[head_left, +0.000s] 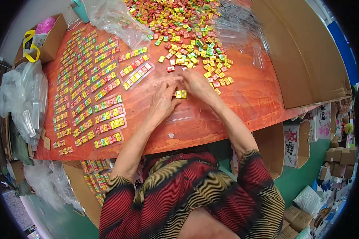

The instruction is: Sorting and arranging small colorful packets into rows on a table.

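My left hand [162,101] is over the middle of the red table, its thumb and fingers closed about a short row of small yellow boxes [181,94]. Close by on the right, my right hand [198,86] is bent inward, fingers together; its fingertips are partly hidden, and what they hold cannot be made out. Just beyond them lies a loose red box [170,69]. Nearer to me, an unfilled clear plastic tray [179,114] lies flat. To the left, a clear tray of yellow and red boxes [138,76] sits at a slant.
A big heap of small coloured boxes [179,24] covers the far side. Rows of filled trays [107,114] line the left. Clear plastic bags [117,24] and stacked clear trays [233,30] lie at the back. A large cardboard box [307,55] borders the right.
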Action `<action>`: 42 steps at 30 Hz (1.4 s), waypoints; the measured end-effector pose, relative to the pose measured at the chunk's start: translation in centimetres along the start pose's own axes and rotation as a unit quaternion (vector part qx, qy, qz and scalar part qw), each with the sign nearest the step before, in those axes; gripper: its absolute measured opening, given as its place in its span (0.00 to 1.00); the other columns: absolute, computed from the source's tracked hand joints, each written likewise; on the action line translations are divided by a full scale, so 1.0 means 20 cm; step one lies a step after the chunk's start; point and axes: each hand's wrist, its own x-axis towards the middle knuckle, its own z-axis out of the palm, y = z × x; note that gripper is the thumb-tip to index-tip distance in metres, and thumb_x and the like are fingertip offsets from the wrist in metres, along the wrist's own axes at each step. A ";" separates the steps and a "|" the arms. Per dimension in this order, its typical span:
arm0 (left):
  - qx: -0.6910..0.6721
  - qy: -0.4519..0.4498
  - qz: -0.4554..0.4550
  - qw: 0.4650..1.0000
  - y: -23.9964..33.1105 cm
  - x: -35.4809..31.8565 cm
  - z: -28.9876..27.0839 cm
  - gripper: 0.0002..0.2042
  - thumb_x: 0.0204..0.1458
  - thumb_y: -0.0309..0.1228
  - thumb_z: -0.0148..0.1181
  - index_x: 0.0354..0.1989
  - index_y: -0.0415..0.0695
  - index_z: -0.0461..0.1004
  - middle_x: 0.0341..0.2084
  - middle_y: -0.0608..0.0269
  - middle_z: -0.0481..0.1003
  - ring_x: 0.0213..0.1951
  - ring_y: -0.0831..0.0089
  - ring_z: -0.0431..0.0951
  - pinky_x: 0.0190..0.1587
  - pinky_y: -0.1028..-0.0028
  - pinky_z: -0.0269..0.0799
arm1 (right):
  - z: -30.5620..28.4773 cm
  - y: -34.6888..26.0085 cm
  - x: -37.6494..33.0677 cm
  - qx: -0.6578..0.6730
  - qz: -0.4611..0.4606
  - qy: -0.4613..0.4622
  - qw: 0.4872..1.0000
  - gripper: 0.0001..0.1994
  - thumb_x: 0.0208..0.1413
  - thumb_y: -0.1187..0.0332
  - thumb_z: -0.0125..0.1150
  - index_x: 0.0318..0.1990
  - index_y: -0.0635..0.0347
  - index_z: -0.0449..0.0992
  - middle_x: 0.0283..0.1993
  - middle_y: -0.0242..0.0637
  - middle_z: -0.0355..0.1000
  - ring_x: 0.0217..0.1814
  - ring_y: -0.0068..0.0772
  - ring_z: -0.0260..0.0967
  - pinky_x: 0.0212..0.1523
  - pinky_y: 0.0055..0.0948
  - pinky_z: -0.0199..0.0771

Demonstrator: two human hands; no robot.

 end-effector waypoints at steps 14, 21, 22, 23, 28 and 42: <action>-0.086 -0.048 0.002 0.995 -0.12 -0.02 -0.06 0.23 0.39 0.22 0.61 0.47 0.40 0.66 0.38 0.54 0.64 0.43 0.60 0.67 0.46 0.70 0.64 | 0.04 0.06 -0.02 -0.172 -0.077 0.070 0.979 0.06 0.48 0.74 0.47 0.34 0.65 0.65 0.35 0.48 0.66 0.35 0.50 0.67 0.29 0.41 0.68; -0.039 -0.039 0.029 0.998 -0.05 0.01 -0.02 0.23 0.38 0.25 0.63 0.46 0.40 0.66 0.38 0.54 0.64 0.43 0.58 0.67 0.46 0.66 0.64 | 0.02 0.06 -0.22 -0.200 0.054 0.044 0.977 0.10 0.49 0.68 0.53 0.36 0.63 0.64 0.32 0.49 0.67 0.32 0.51 0.68 0.29 0.43 0.68; -0.048 -0.033 0.030 0.998 -0.05 0.01 -0.01 0.23 0.38 0.26 0.64 0.46 0.41 0.67 0.38 0.54 0.64 0.43 0.57 0.67 0.46 0.66 0.64 | 0.03 0.02 -0.25 -0.167 0.065 0.060 0.982 0.10 0.49 0.68 0.53 0.36 0.62 0.64 0.32 0.49 0.67 0.31 0.51 0.68 0.29 0.43 0.68; -0.049 -0.034 0.032 0.998 -0.03 0.01 -0.01 0.23 0.38 0.26 0.64 0.46 0.41 0.67 0.38 0.54 0.64 0.43 0.57 0.67 0.46 0.66 0.64 | 0.03 -0.02 -0.27 -0.134 0.077 0.076 0.985 0.10 0.50 0.67 0.53 0.37 0.61 0.64 0.32 0.49 0.67 0.31 0.51 0.68 0.29 0.44 0.68; 0.047 -0.008 0.047 0.998 0.01 0.01 0.00 0.25 0.36 0.33 0.66 0.47 0.46 0.68 0.36 0.55 0.65 0.40 0.57 0.69 0.40 0.64 0.66 | -0.07 0.04 -0.38 -0.130 0.125 0.157 0.971 0.14 0.50 0.69 0.53 0.45 0.58 0.66 0.36 0.46 0.67 0.36 0.49 0.67 0.32 0.41 0.68; 0.120 0.034 0.059 0.991 0.02 0.01 0.06 0.18 0.37 0.36 0.65 0.40 0.50 0.75 0.31 0.58 0.66 0.35 0.61 0.70 0.34 0.65 0.67 | -0.05 0.11 -0.32 -0.180 0.020 0.053 0.982 0.05 0.48 0.73 0.52 0.33 0.61 0.70 0.33 0.42 0.65 0.37 0.44 0.66 0.34 0.37 0.67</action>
